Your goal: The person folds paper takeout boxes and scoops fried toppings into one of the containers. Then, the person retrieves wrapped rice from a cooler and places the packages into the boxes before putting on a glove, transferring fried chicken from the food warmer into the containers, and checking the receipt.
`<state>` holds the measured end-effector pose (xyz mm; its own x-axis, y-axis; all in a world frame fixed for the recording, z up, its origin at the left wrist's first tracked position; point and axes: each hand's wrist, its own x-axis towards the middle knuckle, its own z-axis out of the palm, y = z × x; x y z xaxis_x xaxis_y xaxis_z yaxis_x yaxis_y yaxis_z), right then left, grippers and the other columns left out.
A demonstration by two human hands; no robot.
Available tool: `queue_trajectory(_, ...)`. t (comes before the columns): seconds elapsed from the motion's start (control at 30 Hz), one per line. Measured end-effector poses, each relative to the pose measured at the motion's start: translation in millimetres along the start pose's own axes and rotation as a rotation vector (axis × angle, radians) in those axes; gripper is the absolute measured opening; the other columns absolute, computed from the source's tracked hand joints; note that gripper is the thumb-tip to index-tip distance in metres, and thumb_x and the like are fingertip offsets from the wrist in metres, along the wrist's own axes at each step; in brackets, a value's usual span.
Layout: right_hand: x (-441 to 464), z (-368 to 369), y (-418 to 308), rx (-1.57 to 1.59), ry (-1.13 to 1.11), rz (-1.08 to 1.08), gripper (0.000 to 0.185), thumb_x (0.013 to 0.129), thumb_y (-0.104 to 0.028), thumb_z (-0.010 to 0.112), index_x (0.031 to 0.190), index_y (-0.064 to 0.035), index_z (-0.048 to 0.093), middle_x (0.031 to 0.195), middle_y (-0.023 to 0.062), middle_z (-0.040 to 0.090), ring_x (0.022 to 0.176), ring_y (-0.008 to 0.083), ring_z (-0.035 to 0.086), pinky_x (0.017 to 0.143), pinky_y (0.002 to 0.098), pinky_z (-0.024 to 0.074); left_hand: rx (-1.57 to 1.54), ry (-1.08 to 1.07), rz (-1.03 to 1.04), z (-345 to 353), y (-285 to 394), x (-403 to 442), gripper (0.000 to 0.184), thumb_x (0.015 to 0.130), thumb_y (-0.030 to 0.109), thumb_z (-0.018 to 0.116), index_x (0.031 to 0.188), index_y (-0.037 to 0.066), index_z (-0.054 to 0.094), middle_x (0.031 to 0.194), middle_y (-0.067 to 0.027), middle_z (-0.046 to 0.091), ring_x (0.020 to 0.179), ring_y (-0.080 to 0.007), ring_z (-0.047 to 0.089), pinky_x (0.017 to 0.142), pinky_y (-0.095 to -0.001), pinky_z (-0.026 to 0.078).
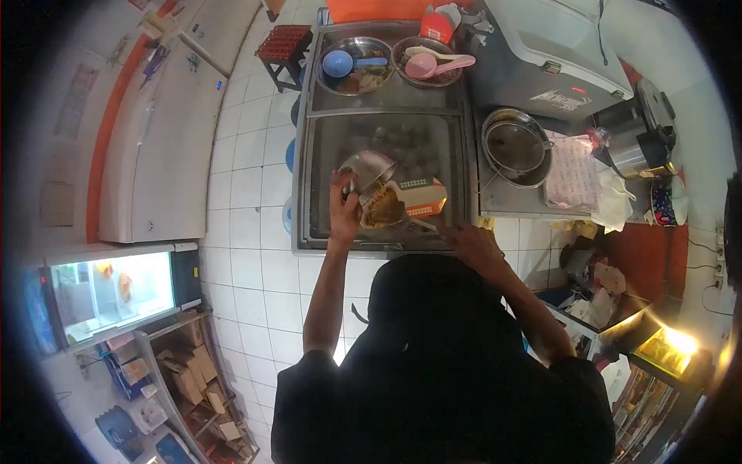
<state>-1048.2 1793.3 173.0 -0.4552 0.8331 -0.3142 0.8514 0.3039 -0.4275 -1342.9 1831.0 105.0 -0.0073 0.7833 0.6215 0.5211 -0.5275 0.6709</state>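
Note:
My left hand (344,207) is closed on the rim of a metal bowl (369,166), which is tipped on its side. Beneath the bowl's mouth, brown noodles (382,207) fill an open paper food box (422,199) with an orange, dark and white printed flap. Toward the right, my right hand (473,246) grips a thin, light-coloured utensil (422,223) whose tip reaches the edge of the noodles. Its exact kind is too small to make out. The box rests on a dark glass-topped counter (332,131).
Behind stand two metal basins, one with a blue ladle (338,63), one with a pink ladle (421,66). To the right are a strainer over a bowl (516,147), stacked paper sheets (570,174) and a large grey cooler box (541,77). A red-topped stool (284,42) is at left.

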Motion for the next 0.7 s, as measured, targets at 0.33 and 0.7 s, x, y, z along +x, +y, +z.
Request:
queue_trajectory(0.33, 16, 30, -22, -0.188, 0.093, -0.035, 0.028, 0.087, -0.016, 0.053, 0.114, -0.0101, 0.057, 0.093, 0.0165, 0.062, 0.074, 0.0322, 0.067, 0.060, 0.0433, 0.0549, 0.125, 0.035, 0.049, 14, -13, -11, 0.032, 0.071, -0.014, 0.050, 0.096, 0.005, 0.049, 0.120, -0.0150, 0.049, 0.119, -0.0363, 0.047, 0.107, -0.0562, 0.026)
queue_trajectory(0.7, 29, 9, -16, 0.035, 0.305, -0.063, 0.032, 0.091, -0.018, 0.051, 0.122, -0.0106, 0.052, 0.096, 0.0205, 0.060, 0.076, 0.0339, 0.066, 0.063, 0.0446, 0.0544, -0.002, 0.029, 0.036, 8, -23, -11, 0.020, 0.080, 0.004, 0.066, 0.082, 0.003, 0.046, 0.121, -0.0133, 0.046, 0.117, -0.0334, 0.045, 0.101, -0.0461, 0.035)
